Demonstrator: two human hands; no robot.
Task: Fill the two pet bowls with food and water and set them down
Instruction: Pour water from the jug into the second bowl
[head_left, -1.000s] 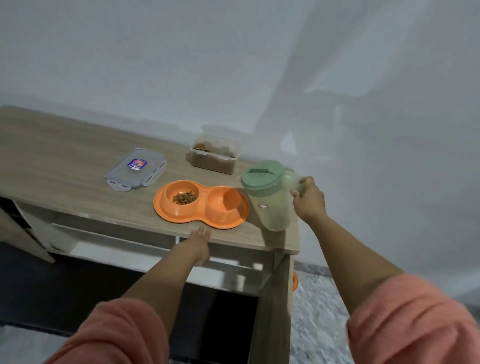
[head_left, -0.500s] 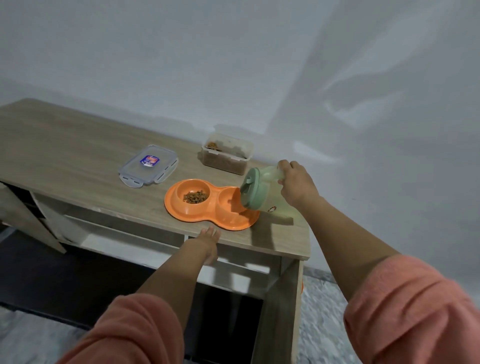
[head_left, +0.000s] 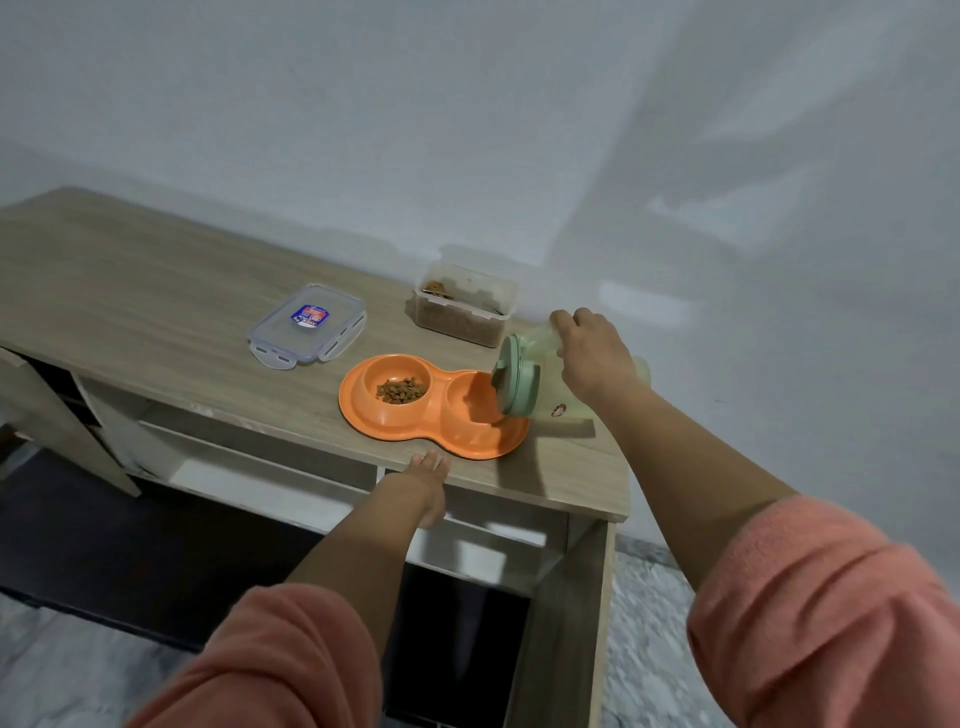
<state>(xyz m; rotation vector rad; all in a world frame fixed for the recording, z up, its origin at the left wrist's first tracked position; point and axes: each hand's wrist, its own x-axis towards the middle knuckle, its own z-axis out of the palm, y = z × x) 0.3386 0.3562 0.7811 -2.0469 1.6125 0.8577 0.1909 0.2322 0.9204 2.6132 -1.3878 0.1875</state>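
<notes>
Right hand grips tipped jug over orange bowl to pour; left hand, fingers relaxed, steadies on desk edge.

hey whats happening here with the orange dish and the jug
A person is filling a double pet bowl on a wooden table. The right hand grips a green jug, tipped on its side with its lid over the right-hand well; whether water is flowing cannot be told. The left well already holds kibble. The left hand rests on the table's front edge. Behind stand an open food container and its lid.
</notes>
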